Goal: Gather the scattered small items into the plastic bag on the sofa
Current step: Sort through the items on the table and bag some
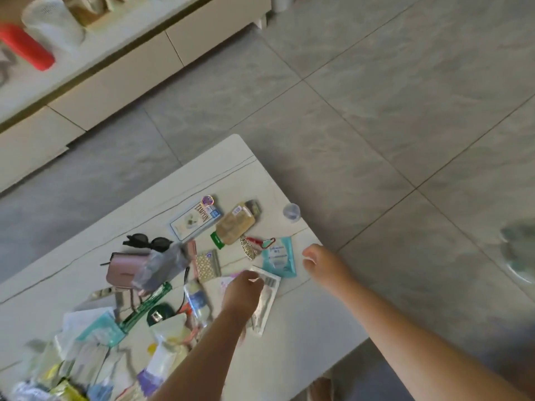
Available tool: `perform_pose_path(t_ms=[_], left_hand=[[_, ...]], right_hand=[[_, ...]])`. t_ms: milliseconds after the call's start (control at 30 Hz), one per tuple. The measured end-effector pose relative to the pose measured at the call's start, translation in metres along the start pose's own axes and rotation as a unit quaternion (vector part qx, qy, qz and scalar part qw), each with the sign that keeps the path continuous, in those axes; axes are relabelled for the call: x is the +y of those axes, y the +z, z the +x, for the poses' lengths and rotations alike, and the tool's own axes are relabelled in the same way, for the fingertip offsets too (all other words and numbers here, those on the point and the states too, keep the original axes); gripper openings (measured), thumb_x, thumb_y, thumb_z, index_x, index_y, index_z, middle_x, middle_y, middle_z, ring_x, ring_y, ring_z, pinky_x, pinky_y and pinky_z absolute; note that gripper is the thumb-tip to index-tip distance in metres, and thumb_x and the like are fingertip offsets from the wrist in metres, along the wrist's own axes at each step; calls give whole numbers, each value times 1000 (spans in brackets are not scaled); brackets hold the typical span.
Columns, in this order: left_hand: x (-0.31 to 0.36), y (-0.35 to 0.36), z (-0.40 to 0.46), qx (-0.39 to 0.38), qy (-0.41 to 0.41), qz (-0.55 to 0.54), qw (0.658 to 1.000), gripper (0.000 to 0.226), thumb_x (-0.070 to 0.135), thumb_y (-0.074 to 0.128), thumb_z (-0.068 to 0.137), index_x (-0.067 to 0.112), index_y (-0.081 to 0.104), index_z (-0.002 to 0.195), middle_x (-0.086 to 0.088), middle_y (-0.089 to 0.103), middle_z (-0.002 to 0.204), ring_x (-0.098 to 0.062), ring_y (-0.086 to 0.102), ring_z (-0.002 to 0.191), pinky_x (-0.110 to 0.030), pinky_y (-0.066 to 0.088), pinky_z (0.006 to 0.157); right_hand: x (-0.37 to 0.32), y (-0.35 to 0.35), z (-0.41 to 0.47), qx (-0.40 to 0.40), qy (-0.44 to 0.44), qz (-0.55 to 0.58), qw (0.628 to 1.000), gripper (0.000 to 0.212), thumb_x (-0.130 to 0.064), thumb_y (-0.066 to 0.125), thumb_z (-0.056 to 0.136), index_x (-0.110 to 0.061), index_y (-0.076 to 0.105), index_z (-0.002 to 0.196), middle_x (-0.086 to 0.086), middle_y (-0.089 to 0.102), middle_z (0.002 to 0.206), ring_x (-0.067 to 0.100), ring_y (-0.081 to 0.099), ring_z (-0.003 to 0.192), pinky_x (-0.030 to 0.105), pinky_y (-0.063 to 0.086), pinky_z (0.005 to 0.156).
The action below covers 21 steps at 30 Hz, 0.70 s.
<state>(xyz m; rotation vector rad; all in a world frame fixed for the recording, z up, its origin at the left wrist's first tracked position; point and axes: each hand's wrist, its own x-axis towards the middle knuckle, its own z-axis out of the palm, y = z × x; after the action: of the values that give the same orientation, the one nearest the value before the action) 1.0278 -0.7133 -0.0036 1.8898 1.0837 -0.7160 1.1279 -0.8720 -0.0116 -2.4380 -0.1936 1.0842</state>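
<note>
Small items lie scattered on a white table (304, 337). My left hand (244, 287) hovers over a silvery flat sachet (267, 302) and pinches a tiny white stick-like thing (255, 280) at its fingertips. My right hand (320, 260) is just right of a teal wipes packet (279, 257), fingers loosely curled and holding nothing. Nearby are a red carabiner (262, 242), a gold hair clip (249, 250), a tan pouch (235, 227), a tampon box (194, 220), a blister pack (207, 266) and a small clear round cap (291, 212). No sofa is in view.
Sunglasses (147, 243), a pink purse (123, 270) under a greyish plastic pouch (163, 266), a small bottle (198, 302) and a heap of packets (86, 342) fill the table's left. Grey floor tiles (405, 125) lie beyond the right edge. A low white cabinet (121, 76) stands far left.
</note>
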Motion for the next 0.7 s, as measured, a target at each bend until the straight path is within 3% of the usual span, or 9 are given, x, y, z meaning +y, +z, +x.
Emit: perform_pose_path(t_ms=[167,300,433,500,567,700], left_hand=[[3,-5,40,44,2,-13,999,42,25,53,93,16,48,134,-10,59,125,-24,58,111,-33,49,94],[6,-5,73,71,-8,-45,996,49,28,55,93,17,41,139,-10,50,133,-19,54,102,-27,42,78],[5,0,104,76,-24,-55,995,56,35,58,90,19,39,140,-10,48,134,-24,52,113,-28,38,82],[4,3,115,70,-33,-62,995,56,37,59,89,19,39,138,-10,46,132,-25,52,111,-30,38,83],[2,8,124,59,-42,-68,995,57,38,60,87,18,40,136,-10,47,129,-23,52,105,-31,41,81],[-5,14,132,49,-64,-109,991,59,37,64,85,18,40,134,-6,57,115,-21,61,91,-35,54,76]], right_hand=[[-11,0,58,33,-47,-68,996,40,-19,49,93,-15,46,132,8,48,134,25,48,121,33,43,96],[-21,5,98,52,-82,-107,990,46,-21,53,90,-18,38,134,8,40,135,29,42,122,38,44,95],[-26,18,130,45,-70,-165,983,66,-28,53,92,-26,18,147,9,7,157,36,10,143,44,30,109],[-25,26,142,42,-75,-208,974,71,-29,52,92,-31,10,149,7,-3,159,35,-1,146,46,28,112],[-24,34,149,38,-78,-222,971,70,-28,52,93,-32,11,149,7,-2,159,35,2,145,45,29,110],[-16,50,148,71,-105,-225,966,55,-19,53,91,-29,32,141,8,24,145,28,26,131,36,42,95]])
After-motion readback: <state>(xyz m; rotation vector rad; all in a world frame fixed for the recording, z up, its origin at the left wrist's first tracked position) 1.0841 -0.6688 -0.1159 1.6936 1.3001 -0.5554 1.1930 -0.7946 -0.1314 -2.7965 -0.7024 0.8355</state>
